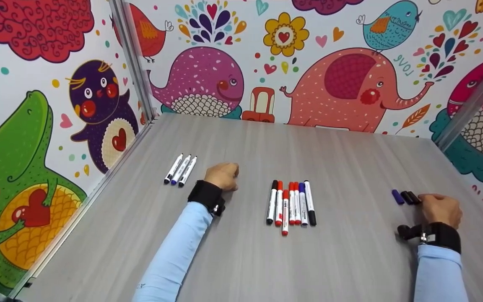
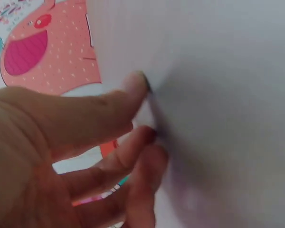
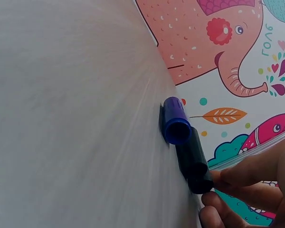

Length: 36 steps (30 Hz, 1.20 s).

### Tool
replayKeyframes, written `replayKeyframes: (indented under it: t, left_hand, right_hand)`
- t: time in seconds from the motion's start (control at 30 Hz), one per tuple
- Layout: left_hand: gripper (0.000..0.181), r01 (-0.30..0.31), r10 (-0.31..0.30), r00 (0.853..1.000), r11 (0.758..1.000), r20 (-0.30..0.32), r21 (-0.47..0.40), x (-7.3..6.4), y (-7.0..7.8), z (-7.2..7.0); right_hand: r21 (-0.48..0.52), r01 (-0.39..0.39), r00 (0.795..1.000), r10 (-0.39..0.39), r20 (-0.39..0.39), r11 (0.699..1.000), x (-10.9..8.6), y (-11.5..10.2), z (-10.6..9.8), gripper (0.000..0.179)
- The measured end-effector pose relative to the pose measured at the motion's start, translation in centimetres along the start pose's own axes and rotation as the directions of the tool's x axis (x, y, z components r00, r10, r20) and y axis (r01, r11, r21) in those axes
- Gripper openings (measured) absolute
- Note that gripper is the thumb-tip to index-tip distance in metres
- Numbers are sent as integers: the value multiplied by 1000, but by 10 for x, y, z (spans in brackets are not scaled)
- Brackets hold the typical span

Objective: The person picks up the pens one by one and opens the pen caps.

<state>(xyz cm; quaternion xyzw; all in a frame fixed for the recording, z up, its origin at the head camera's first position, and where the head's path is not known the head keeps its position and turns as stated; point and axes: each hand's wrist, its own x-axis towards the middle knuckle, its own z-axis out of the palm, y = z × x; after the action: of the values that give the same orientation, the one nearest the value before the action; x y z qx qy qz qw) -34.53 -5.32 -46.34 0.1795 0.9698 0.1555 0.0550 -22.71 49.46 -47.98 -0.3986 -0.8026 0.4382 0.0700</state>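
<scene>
My right hand (image 1: pixel 442 209) is low over the table at the right, its fingertips pinching the nearest of two black marker caps (image 3: pixel 200 183). The other black cap (image 3: pixel 192 152) lies against it, and a blue marker cap (image 3: pixel 176 121) sits at the far end of the row, open end showing. My left hand (image 1: pixel 223 176) rests at the table left of centre, fingers loosely bent and holding nothing. Left of it, three uncapped white markers (image 1: pixel 181 170) lie side by side, tips pointing away from me.
Between my hands lies a row of several capped markers (image 1: pixel 292 205) in red, black and blue, one red marker (image 1: pixel 285 214) sitting nearer to me. Printed cartoon wall panels (image 1: pixel 266 63) border the grey table (image 1: pixel 241 260) at the back and sides.
</scene>
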Motion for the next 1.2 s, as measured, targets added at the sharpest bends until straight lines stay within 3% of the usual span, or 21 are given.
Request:
replayKeyframes:
  t: [0.13, 0.2, 0.33, 0.4, 0.47, 0.6, 0.8, 0.97, 1.07, 1.2]
  left_hand:
    - [31, -49, 49, 999, 999, 20, 12, -3, 21, 1]
    - [34, -71, 71, 997, 997, 23, -5, -4, 35, 3]
    - [43, -90, 89, 996, 995, 8, 45, -9, 61, 14]
    - [49, -83, 82, 996, 992, 19, 93, -10, 70, 21]
    - [54, -74, 71, 997, 988, 25, 134, -11, 74, 26]
    - [53, -74, 66, 996, 987, 55, 144, -9, 71, 30]
    - [36, -93, 80, 991, 988, 105, 123, -9, 60, 18]
    - [36, -44, 32, 994, 992, 108, 116, -11, 57, 11]
    - [47, -20, 11, 995, 996, 99, 93, -13, 58, 12]
    - [36, -12, 9, 998, 998, 61, 58, -12, 58, 16]
  right_hand:
    - [46, 10, 997, -7, -74, 999, -1, -3, -5, 56]
    - [120, 22, 996, -11, -89, 992, -3, -9, -10, 41]
    - [327, 49, 997, -26, -76, 944, -16, -34, -16, 12]
    - [370, 105, 993, -76, -94, 923, -27, -51, -14, 15]
    - [336, 191, 978, -147, -150, 922, -38, -68, -7, 25]
    - [161, 396, 902, -350, -253, 904, -59, -93, 8, 37]
    - [16, 605, 759, -571, -312, 796, -86, -120, 27, 37]
    - [-45, 720, 648, -694, -315, 693, -107, -133, 41, 35]
    - [-56, 765, 593, -736, -325, 641, -118, -138, 45, 34]
    - [-70, 813, 523, -778, -349, 578, -128, -143, 52, 30]
